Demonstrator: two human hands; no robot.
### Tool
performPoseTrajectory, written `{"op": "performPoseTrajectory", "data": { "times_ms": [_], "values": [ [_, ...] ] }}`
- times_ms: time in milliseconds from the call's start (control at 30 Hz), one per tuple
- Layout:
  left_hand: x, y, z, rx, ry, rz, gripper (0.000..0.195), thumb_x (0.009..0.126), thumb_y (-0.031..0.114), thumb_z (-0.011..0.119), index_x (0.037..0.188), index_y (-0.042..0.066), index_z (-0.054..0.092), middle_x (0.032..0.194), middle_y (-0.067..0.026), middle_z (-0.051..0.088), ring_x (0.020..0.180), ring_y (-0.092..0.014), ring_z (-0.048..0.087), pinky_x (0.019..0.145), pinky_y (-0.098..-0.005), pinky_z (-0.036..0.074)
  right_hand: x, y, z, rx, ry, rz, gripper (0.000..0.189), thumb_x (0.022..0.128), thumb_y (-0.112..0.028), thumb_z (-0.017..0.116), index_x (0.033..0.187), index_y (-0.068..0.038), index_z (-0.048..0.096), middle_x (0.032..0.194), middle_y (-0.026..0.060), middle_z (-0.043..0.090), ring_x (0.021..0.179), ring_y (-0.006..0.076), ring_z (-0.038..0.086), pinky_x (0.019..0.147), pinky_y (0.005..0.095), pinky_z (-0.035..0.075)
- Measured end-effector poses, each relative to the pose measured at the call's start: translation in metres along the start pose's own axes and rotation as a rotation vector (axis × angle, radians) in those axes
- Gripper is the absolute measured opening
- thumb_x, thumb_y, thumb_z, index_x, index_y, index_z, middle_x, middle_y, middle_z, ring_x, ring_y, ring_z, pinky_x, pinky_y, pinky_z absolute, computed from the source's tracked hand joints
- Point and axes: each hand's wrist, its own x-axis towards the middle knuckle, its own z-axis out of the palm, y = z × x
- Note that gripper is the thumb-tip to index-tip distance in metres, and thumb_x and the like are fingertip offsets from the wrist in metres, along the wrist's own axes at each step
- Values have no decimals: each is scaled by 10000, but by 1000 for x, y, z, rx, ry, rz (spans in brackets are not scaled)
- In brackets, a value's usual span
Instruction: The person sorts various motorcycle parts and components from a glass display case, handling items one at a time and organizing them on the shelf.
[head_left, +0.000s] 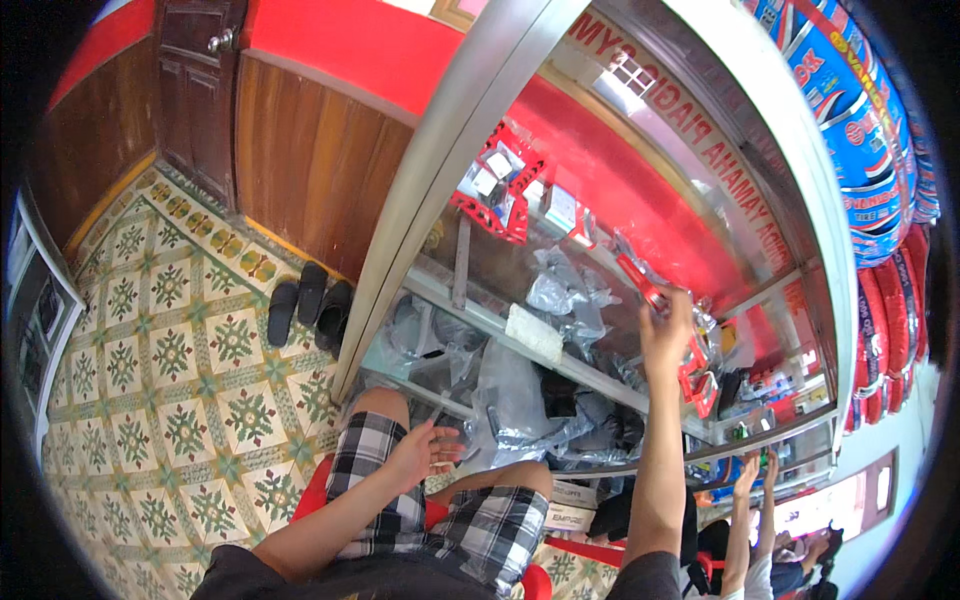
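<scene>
My right hand (666, 330) reaches into an aluminium-framed glass display cabinet (600, 386), its fingers closed around a small red and white package (640, 279) above the upper glass shelf. More red packages (696, 379) lie just beyond my wrist. Clear plastic bags (562, 289) and a white foam block (534, 333) rest left of that hand. My left hand (429, 454) hangs over my lap, fingers apart, holding nothing. Bagged dark parts (517, 405) fill the lower shelf in front of my knees.
A red perforated basket (491, 217) with small boxes stands at the shelf's far left. Black sandals (283, 311) lie on the tiled floor. Cardboard boxes (574, 517) sit under the cabinet. Wrapped tires (862, 142) are stacked at the right. Another person's arms (742, 495) reach toward the cabinet at right.
</scene>
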Motion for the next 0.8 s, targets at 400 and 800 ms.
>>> {"op": "performPoseTrajectory", "data": {
  "times_ms": [400,800],
  "values": [
    [13,-6,-13,-39,37,20,468,911,473,369,1133,91,524,1003,-78,599,886,-197,571,781,-349,440,37,85,120,134,-317,97,244,678,-64,686,904,-20,606,781,174,630,724,325,626,667,404,488],
    [7,2,-24,196,-152,205,403,908,428,422,1069,78,541,842,-75,604,711,-187,534,670,-336,410,-9,56,12,-22,-376,265,186,741,-100,631,912,-32,610,917,163,631,870,337,602,753,411,478]
  ]
}}
